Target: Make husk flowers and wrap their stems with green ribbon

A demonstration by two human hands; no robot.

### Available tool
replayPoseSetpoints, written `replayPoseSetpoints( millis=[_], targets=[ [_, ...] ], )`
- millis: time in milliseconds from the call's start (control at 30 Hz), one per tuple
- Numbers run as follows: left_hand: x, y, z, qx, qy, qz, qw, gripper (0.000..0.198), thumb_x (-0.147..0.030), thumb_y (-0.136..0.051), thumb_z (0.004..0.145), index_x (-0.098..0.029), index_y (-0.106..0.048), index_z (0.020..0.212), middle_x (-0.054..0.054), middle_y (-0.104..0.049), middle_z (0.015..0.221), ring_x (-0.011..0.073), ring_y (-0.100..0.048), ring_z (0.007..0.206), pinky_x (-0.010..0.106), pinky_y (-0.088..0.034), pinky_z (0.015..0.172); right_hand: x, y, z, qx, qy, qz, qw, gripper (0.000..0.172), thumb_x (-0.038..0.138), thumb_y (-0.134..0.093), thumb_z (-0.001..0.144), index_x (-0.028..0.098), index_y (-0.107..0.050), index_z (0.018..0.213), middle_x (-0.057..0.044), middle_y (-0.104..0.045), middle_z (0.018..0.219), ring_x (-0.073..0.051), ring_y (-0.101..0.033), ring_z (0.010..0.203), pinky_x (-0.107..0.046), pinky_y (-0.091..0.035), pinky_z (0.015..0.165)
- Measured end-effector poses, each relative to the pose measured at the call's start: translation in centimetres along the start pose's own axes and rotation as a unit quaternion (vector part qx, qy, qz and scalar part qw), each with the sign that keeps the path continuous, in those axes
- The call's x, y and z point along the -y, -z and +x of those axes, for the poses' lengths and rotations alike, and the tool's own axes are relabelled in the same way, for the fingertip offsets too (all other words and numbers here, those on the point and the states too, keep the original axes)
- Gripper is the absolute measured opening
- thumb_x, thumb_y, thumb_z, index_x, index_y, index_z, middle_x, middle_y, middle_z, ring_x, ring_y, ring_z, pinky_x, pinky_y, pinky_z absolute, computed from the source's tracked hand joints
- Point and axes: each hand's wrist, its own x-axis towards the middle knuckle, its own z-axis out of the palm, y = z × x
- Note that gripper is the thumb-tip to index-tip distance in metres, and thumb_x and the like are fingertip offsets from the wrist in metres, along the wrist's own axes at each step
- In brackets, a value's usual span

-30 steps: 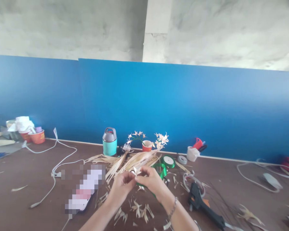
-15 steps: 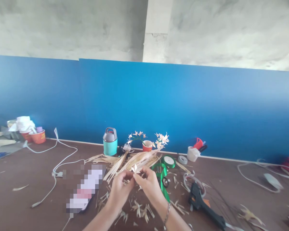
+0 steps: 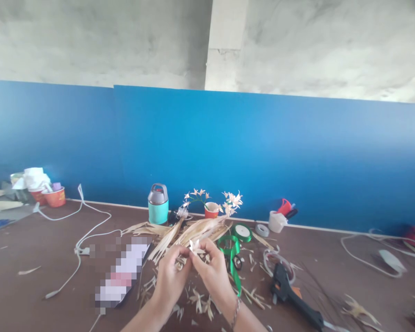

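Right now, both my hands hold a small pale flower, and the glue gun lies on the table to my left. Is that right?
Not quite: the head view shows the glue gun on the table to your right, not your left. The rest stands: your left hand and right hand hold the small pale flower.

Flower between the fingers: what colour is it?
The flower is creamy white, best seen in the head view.
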Motion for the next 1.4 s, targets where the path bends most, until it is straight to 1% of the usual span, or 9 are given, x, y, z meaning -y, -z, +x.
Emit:
replayPoseSetpoints(
  millis=[167,400,533,667,1067,1167,1233,1333,1400],
  targets=[
    [0.2,0.0,0.1,-0.005,-0.017,-0.005,1.0,0.012,-0.026,-0.052,0.079,-0.018,-0.059,0.074,0.004,-0.065,0.074,0.0194,-0.062,0.07,0.03,-0.05,0.067,0.1,0.0,0.0,-0.006,0.003,-0.003,1.0,0.009,0.018,-0.055,0.071,0.018,-0.048,0.066,0.003,-0.048,0.065,-0.013,-0.046,0.064,-0.023,-0.039,0.062],
    [0.5,0.1,0.4,-0.01,-0.026,-0.024,0.999,0.009,-0.023,-0.056,0.077,-0.019,-0.064,0.077,0.007,-0.068,0.084,0.0223,-0.063,0.078,0.031,-0.05,0.072,0.3,0.5,0.4,0.068,-0.027,0.014,0.997,0.004,0.02,-0.057,0.07,0.017,-0.055,0.071,0.003,-0.051,0.066,-0.012,-0.044,0.063,-0.022,-0.037,0.06],
    [0.3,0.1,0.5,-0.001,-0.028,-0.024,0.999,0.012,-0.021,-0.055,0.077,-0.019,-0.067,0.08,0.007,-0.069,0.088,0.0223,-0.063,0.082,0.032,-0.049,0.076,0.0,0.8,0.6,0.074,-0.066,0.057,0.993,0.006,0.023,-0.058,0.07,0.017,-0.055,0.068,0.004,-0.047,0.062,-0.01,-0.039,0.055,-0.021,-0.034,0.052],
    [0.2,0.0,0.5,-0.005,-0.025,-0.029,0.999,0.012,-0.021,-0.055,0.076,-0.019,-0.067,0.078,0.008,-0.069,0.088,0.0228,-0.063,0.082,0.033,-0.049,0.076,-0.3,0.9,0.7,0.083,-0.058,0.086,0.991,0.011,0.025,-0.062,0.07,0.017,-0.056,0.067,0.003,-0.05,0.065,-0.011,-0.041,0.059,-0.022,-0.035,0.056],
    [0.0,0.1,0.4,-0.018,-0.038,0.017,0.999,0.009,-0.024,-0.055,0.076,-0.02,-0.058,0.069,0.005,-0.065,0.074,0.0213,-0.061,0.073,0.031,-0.048,0.07,-0.1,-0.1,-0.1,0.025,-0.037,0.128,0.991,0.015,0.029,-0.064,0.073,0.017,-0.057,0.069,0.0,-0.055,0.069,-0.015,-0.049,0.069,-0.025,-0.041,0.068],
    [-0.1,0.1,0.4,-0.015,-0.014,-0.003,1.0,0.012,-0.026,-0.056,0.076,-0.02,-0.057,0.066,0.004,-0.064,0.069,0.0204,-0.06,0.07,0.029,-0.047,0.068,-0.1,0.1,0.0,0.028,-0.057,0.112,0.992,0.016,0.029,-0.064,0.072,0.017,-0.055,0.068,0.001,-0.053,0.067,-0.013,-0.049,0.064,-0.024,-0.041,0.063],
    [0.0,0.1,0.5,-0.006,0.03,-0.034,0.999,0.013,-0.03,-0.057,0.076,-0.019,-0.06,0.068,0.004,-0.065,0.07,0.0206,-0.06,0.07,0.028,-0.047,0.066,-0.2,0.3,0.3,0.039,-0.077,0.102,0.991,0.014,0.028,-0.064,0.071,0.018,-0.056,0.076,0.002,-0.054,0.069,-0.012,-0.048,0.062,-0.022,-0.042,0.058],
    [0.0,0.2,0.9,0.004,0.104,-0.086,0.991,0.02,-0.037,-0.06,0.072,-0.017,-0.063,0.072,0.003,-0.066,0.069,0.02,-0.059,0.067,0.027,-0.045,0.062,-0.5,0.8,0.9,0.067,-0.096,0.084,0.99,0.024,0.021,-0.063,0.067,0.018,-0.058,0.09,0.001,-0.059,0.075,-0.012,-0.052,0.064,-0.022,-0.043,0.057],
    [-0.1,0.2,1.2,0.014,0.146,-0.131,0.981,0.024,-0.04,-0.064,0.069,-0.016,-0.062,0.069,0.001,-0.062,0.063,0.0167,-0.056,0.06,0.024,-0.042,0.057,-0.7,1.1,1.3,0.084,-0.105,0.045,0.99,0.019,0.017,-0.061,0.064,0.017,-0.061,0.083,0.001,-0.06,0.068,-0.013,-0.052,0.061,-0.023,-0.042,0.056]
  ],
)
